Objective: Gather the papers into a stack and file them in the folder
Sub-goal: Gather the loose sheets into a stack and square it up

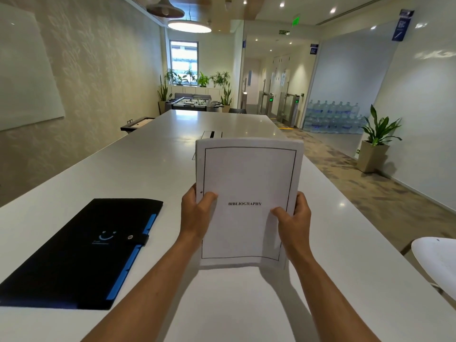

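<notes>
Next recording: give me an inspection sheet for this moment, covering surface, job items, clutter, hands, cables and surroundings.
Surface: long white table, glossy, with a closed cable hatch behind the papers.
Job's things: paper stack gathered and held upright above the table, top sheet reading BIBLIOGRAPHY; black folder lying flat to the left, snap strap fastened, blue tabs at its edge.
Clutter: nothing seen.
Hands: left hand and right hand grip the stack's two sides.
Cables: nothing seen.
Surroundings: white chair at right, potted plant, stacked water bottles, foosball table beyond.
</notes>
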A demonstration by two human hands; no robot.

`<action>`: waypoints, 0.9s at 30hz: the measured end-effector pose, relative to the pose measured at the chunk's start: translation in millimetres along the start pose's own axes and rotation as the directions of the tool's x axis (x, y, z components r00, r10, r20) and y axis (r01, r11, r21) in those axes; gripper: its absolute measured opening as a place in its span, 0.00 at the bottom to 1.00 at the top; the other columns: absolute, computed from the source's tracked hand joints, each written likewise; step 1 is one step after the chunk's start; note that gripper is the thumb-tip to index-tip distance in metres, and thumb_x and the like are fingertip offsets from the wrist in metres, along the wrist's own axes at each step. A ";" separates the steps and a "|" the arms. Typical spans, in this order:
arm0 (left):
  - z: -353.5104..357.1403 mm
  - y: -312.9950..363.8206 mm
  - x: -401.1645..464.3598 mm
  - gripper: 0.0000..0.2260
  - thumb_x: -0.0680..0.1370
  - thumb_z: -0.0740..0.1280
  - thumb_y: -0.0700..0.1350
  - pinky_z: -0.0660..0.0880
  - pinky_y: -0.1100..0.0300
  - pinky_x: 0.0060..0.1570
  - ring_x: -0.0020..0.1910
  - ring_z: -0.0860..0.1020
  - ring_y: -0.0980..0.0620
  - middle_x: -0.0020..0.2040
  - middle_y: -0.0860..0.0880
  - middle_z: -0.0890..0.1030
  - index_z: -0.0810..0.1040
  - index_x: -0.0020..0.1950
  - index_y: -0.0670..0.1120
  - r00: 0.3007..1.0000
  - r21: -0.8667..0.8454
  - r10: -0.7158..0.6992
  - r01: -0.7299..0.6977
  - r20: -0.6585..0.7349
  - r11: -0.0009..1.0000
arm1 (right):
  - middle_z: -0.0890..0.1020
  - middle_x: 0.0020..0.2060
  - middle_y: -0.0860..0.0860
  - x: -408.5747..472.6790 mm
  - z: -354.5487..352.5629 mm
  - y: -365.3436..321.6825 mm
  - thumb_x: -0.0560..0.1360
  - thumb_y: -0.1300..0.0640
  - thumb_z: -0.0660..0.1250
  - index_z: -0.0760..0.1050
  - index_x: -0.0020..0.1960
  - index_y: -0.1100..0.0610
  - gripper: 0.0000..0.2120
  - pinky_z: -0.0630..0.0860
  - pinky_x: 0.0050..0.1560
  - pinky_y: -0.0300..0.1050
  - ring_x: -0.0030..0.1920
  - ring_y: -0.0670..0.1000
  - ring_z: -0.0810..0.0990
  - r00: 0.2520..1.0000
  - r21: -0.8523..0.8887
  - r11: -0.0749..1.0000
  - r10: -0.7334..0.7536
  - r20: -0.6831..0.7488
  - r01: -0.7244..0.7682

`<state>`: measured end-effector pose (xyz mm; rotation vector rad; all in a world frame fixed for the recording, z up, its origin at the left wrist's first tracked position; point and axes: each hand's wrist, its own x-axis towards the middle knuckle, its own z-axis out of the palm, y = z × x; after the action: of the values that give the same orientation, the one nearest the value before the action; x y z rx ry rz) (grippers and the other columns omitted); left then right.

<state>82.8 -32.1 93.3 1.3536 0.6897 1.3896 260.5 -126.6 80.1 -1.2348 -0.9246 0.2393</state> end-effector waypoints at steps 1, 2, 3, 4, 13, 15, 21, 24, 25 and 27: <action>-0.1 2.0 0.4 0.13 0.71 0.66 0.46 0.79 0.56 0.48 0.49 0.82 0.50 0.49 0.50 0.84 0.81 0.55 0.48 1.000 0.004 0.017 -0.017 -0.001 1.000 | 0.80 0.47 0.45 0.0 0.0 -1.7 0.70 0.65 0.68 0.71 0.52 0.43 0.19 0.80 0.40 0.35 0.46 0.44 0.82 1.000 -0.002 1.000 -0.019 -0.007 0.019; -0.6 2.5 -0.2 0.14 0.72 0.66 0.46 0.79 0.57 0.47 0.49 0.82 0.51 0.49 0.50 0.84 0.80 0.56 0.48 0.999 0.010 0.032 -0.032 -0.001 0.999 | 0.80 0.48 0.44 -0.7 0.3 -2.0 0.70 0.65 0.68 0.71 0.52 0.43 0.20 0.80 0.41 0.34 0.46 0.43 0.81 0.999 -0.009 0.999 -0.035 -0.007 0.035; -1.2 1.6 -1.8 0.15 0.72 0.66 0.46 0.79 0.59 0.46 0.49 0.82 0.52 0.49 0.50 0.84 0.80 0.57 0.48 0.999 0.015 0.037 -0.037 0.000 0.999 | 0.80 0.48 0.44 -2.6 0.4 -0.8 0.70 0.65 0.68 0.70 0.53 0.43 0.20 0.80 0.42 0.34 0.46 0.42 0.81 0.999 -0.026 0.999 -0.045 -0.002 0.044; -2.2 -1.0 -4.6 0.15 0.71 0.66 0.46 0.79 0.60 0.45 0.48 0.82 0.53 0.49 0.51 0.84 0.80 0.57 0.49 1.000 0.014 0.027 -0.027 -0.004 1.000 | 0.80 0.48 0.43 -5.9 0.6 2.1 0.70 0.66 0.67 0.70 0.53 0.42 0.21 0.80 0.42 0.34 0.45 0.41 0.81 0.999 -0.047 0.998 -0.042 0.007 0.043; 2.9 -17.4 -23.6 0.12 0.71 0.65 0.46 0.75 0.62 0.46 0.49 0.81 0.55 0.49 0.52 0.83 0.80 0.54 0.52 0.993 0.000 -0.044 0.044 -0.107 0.999 | 0.81 0.41 0.39 -26.9 10.0 24.5 0.67 0.63 0.62 0.74 0.47 0.46 0.14 0.75 0.39 0.30 0.41 0.40 0.79 0.996 -0.012 0.997 0.081 -0.037 -0.081; 2.2 -19.0 -22.7 0.12 0.72 0.66 0.43 0.77 0.62 0.45 0.49 0.81 0.52 0.49 0.50 0.84 0.80 0.55 0.48 0.993 0.012 -0.033 0.035 -0.114 0.999 | 0.80 0.39 0.41 -26.7 7.9 25.4 0.67 0.63 0.62 0.73 0.46 0.47 0.13 0.75 0.38 0.31 0.39 0.41 0.79 0.996 -0.004 0.997 0.081 -0.042 -0.081; 0.9 -24.1 -24.1 0.11 0.68 0.67 0.47 0.78 0.57 0.43 0.45 0.82 0.50 0.45 0.50 0.85 0.82 0.48 0.50 0.993 0.027 -0.056 0.059 -0.107 0.998 | 0.80 0.44 0.48 -31.5 6.2 30.0 0.67 0.62 0.61 0.72 0.48 0.51 0.12 0.74 0.39 0.29 0.40 0.38 0.78 0.996 -0.004 0.996 0.092 -0.016 -0.092; -1.5 -26.4 -20.5 0.14 0.69 0.70 0.49 0.78 0.58 0.47 0.48 0.82 0.52 0.48 0.51 0.85 0.82 0.54 0.48 0.997 0.075 -0.048 0.053 -0.068 0.996 | 0.80 0.45 0.48 -30.5 7.3 31.2 0.68 0.60 0.61 0.72 0.49 0.50 0.11 0.75 0.39 0.29 0.40 0.37 0.78 0.995 0.000 0.995 0.098 -0.002 -0.098; -2.2 -27.8 -19.7 0.15 0.71 0.72 0.49 0.78 0.59 0.48 0.49 0.82 0.54 0.49 0.52 0.85 0.81 0.56 0.48 0.998 0.095 -0.040 0.045 -0.057 0.994 | 0.80 0.46 0.48 -30.3 7.2 31.1 0.68 0.60 0.61 0.73 0.50 0.50 0.12 0.75 0.40 0.29 0.41 0.37 0.78 0.995 -0.004 0.995 0.097 0.000 -0.097; -3.1 -30.4 -19.1 0.12 0.73 0.73 0.49 0.78 0.60 0.50 0.50 0.82 0.57 0.50 0.54 0.84 0.81 0.55 0.51 0.999 0.127 -0.022 0.028 -0.050 0.991 | 0.80 0.47 0.47 -29.1 6.8 31.9 0.68 0.60 0.61 0.73 0.51 0.51 0.12 0.74 0.40 0.28 0.43 0.38 0.79 0.995 -0.017 0.995 0.099 0.011 -0.099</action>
<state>85.0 -39.7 58.1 1.4100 0.8372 1.3815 247.2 -128.3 38.4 -1.2973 -0.8788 0.3183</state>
